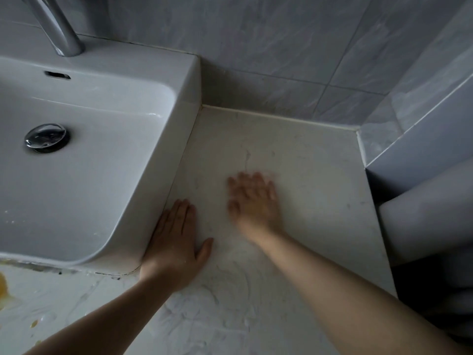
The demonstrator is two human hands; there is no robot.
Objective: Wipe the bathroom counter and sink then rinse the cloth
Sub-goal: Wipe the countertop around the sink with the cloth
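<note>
My left hand (176, 242) lies flat on the white marble counter (307, 180), its fingers straight and pressed against the right outer wall of the white sink (163, 139). To its right, my right hand (253, 201) sits on the counter with fingers spread, smeared by motion blur. A faint yellowish patch shows at its palm; I cannot tell whether a cloth is under it. Swirled white streaks cover the counter near my forearms. No cloth is plainly visible.
A chrome tap (58, 29) stands behind the basin, and a chrome drain plug (46, 137) sits in its bottom. Grey tiled walls (281, 47) close the back and right. Yellow stains (3, 290) mark the counter at lower left. A pale rounded object (430, 213) stands right.
</note>
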